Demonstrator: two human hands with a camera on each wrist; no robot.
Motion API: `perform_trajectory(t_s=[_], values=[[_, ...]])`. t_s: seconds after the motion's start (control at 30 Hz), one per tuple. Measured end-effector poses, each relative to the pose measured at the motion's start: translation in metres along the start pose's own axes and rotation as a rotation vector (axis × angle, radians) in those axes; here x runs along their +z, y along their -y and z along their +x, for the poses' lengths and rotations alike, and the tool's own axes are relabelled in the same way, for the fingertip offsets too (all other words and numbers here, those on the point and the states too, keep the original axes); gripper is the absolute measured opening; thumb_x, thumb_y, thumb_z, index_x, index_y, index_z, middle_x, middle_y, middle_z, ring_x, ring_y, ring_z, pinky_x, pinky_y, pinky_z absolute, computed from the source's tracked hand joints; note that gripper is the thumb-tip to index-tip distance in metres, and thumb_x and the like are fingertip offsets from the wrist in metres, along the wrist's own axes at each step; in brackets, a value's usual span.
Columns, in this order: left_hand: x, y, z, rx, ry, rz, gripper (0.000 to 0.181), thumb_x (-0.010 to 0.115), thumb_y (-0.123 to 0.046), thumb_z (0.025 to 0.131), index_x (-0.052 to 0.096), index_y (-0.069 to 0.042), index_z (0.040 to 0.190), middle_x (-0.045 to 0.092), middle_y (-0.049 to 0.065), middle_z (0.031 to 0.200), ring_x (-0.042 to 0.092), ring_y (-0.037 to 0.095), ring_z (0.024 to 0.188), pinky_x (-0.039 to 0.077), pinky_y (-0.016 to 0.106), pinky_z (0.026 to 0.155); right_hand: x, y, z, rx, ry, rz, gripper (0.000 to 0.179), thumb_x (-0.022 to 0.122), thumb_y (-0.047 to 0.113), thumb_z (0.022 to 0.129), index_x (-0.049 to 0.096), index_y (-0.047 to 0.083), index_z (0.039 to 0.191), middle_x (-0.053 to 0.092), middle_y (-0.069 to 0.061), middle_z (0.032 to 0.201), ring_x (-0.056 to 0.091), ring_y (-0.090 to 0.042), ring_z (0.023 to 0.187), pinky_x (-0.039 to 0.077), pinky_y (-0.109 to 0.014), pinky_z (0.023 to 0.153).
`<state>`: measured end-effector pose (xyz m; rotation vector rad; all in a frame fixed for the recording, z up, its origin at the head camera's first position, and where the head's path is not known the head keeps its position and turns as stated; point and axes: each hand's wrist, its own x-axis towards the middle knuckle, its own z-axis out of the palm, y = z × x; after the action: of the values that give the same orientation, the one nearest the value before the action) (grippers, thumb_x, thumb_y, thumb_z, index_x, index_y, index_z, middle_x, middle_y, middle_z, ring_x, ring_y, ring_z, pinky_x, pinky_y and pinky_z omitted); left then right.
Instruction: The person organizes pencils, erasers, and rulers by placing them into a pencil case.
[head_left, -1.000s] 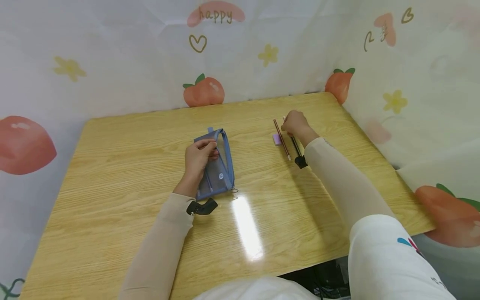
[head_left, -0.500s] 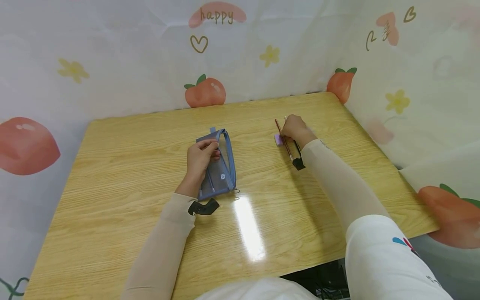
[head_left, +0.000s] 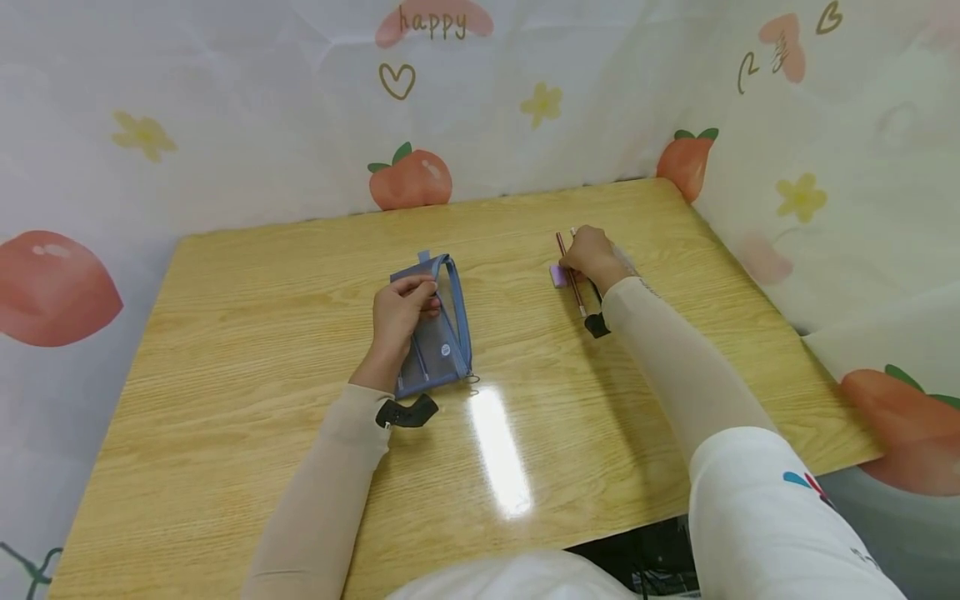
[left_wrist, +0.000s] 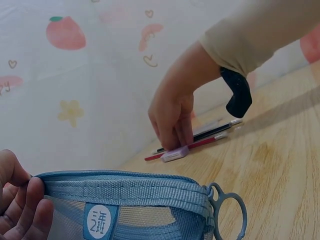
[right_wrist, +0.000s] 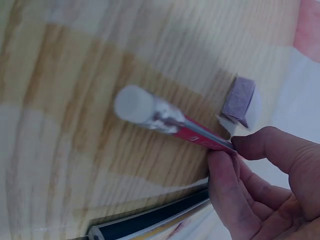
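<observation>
I see the left hand (head_left: pixel 401 317) pinching the blue mesh pouch (head_left: pixel 437 335) mid-tabletop (head_left: pixel 240 400), the right hand (head_left: pixel 592 252) pinching the red pencil (right_wrist: pixel 200 138) toward the tabletop's far right corner, purple block (head_left: pixel 558 276) and dark pencil (right_wrist: pixel 150 217) close by

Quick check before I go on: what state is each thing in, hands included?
Pencil case: unzipped, gaping
Left hand: pinching the case's edge
Right hand: pinching the red pencil
Red pencil: pinched; unclear if lifted
Purple eraser: on table, unheld
Dark pencil: lying on table
</observation>
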<state>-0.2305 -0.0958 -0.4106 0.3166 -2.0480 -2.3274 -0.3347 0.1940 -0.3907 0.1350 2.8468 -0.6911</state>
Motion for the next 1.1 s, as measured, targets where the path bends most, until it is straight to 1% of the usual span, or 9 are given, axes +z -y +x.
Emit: perform_trajectory(t_s=[0.2, 0.4, 0.6, 0.67, 0.73, 0.83, 0.9, 0.97, 1.1], values=[[0.001, 0.001, 0.001, 0.011, -0.002, 0.004, 0.022, 0.066, -0.011, 0.081, 0.065, 0.001, 0.1, 0.064, 0.006, 0.07, 0.062, 0.013, 0.058, 0.056, 0.03, 0.06, 0.001, -0.001, 0.0, 0.009, -0.025, -0.001, 0.025, 0.065, 0.015, 0.08, 0.058, -0.008, 0.087, 0.06, -0.019, 0.077, 0.064, -0.025, 0.061, 0.048, -0.02, 0.042], [0.002, 0.003, 0.002, 0.013, -0.009, 0.008, 0.02, 0.066, -0.01, 0.081, 0.066, 0.0, 0.098, 0.064, 0.006, 0.069, 0.062, 0.013, 0.057, 0.055, 0.028, 0.057, 0.002, -0.004, 0.0, -0.005, -0.031, -0.019, 0.028, 0.066, 0.018, 0.079, 0.056, -0.007, 0.089, 0.057, -0.016, 0.076, 0.06, -0.024, 0.059, 0.046, -0.022, 0.043], [0.002, 0.003, 0.001, 0.01, -0.012, 0.017, 0.02, 0.066, -0.011, 0.081, 0.066, -0.001, 0.099, 0.064, 0.007, 0.072, 0.062, 0.014, 0.059, 0.056, 0.03, 0.06, -0.001, -0.008, 0.0, -0.011, -0.015, 0.04, 0.023, 0.068, 0.017, 0.077, 0.06, -0.004, 0.079, 0.06, -0.014, 0.072, 0.062, -0.022, 0.059, 0.05, -0.024, 0.049], [0.002, 0.003, 0.001, 0.016, -0.012, 0.024, 0.02, 0.066, -0.012, 0.081, 0.066, -0.003, 0.099, 0.064, 0.008, 0.072, 0.063, 0.014, 0.06, 0.056, 0.032, 0.062, -0.001, -0.01, 0.001, -0.008, -0.003, 0.081, 0.022, 0.068, 0.018, 0.077, 0.061, -0.004, 0.077, 0.061, -0.013, 0.069, 0.062, -0.02, 0.057, 0.051, -0.024, 0.051], [0.003, 0.004, 0.001, 0.028, -0.01, 0.023, 0.019, 0.066, -0.012, 0.081, 0.066, -0.003, 0.098, 0.064, 0.009, 0.073, 0.063, 0.015, 0.06, 0.056, 0.033, 0.062, -0.002, -0.011, 0.001, 0.001, 0.021, 0.157, 0.022, 0.067, 0.018, 0.078, 0.063, -0.004, 0.079, 0.062, -0.011, 0.07, 0.062, -0.018, 0.057, 0.053, -0.025, 0.055], [0.002, 0.005, 0.001, 0.012, -0.009, 0.037, 0.02, 0.066, -0.016, 0.081, 0.066, -0.006, 0.098, 0.065, 0.008, 0.076, 0.063, 0.014, 0.063, 0.056, 0.031, 0.064, -0.004, -0.01, -0.001, 0.023, 0.071, 0.319, 0.023, 0.067, 0.016, 0.08, 0.064, -0.006, 0.088, 0.065, -0.014, 0.079, 0.065, -0.02, 0.064, 0.055, -0.03, 0.063], [0.002, 0.006, 0.001, 0.001, -0.008, 0.042, 0.021, 0.066, -0.018, 0.081, 0.067, -0.007, 0.098, 0.065, 0.007, 0.077, 0.063, 0.013, 0.064, 0.056, 0.029, 0.064, -0.005, -0.009, -0.004, 0.042, 0.109, 0.415, 0.026, 0.067, 0.015, 0.082, 0.064, -0.007, 0.095, 0.065, -0.017, 0.089, 0.066, -0.023, 0.073, 0.055, -0.033, 0.07], [0.002, 0.005, 0.001, 0.007, -0.007, 0.04, 0.021, 0.066, -0.017, 0.081, 0.066, -0.006, 0.098, 0.065, 0.007, 0.076, 0.063, 0.014, 0.063, 0.056, 0.029, 0.062, -0.006, -0.008, -0.006, 0.063, 0.139, 0.467, 0.029, 0.065, 0.016, 0.083, 0.063, -0.007, 0.101, 0.064, -0.018, 0.096, 0.065, -0.025, 0.081, 0.053, -0.035, 0.075], [0.003, 0.003, 0.0, 0.011, -0.003, 0.018, 0.021, 0.066, -0.013, 0.081, 0.066, -0.002, 0.099, 0.064, 0.008, 0.073, 0.063, 0.014, 0.06, 0.056, 0.031, 0.061, -0.005, -0.007, -0.01, 0.099, 0.184, 0.524, 0.035, 0.063, 0.018, 0.085, 0.059, -0.005, 0.111, 0.061, -0.016, 0.105, 0.061, -0.024, 0.092, 0.051, -0.034, 0.08]])
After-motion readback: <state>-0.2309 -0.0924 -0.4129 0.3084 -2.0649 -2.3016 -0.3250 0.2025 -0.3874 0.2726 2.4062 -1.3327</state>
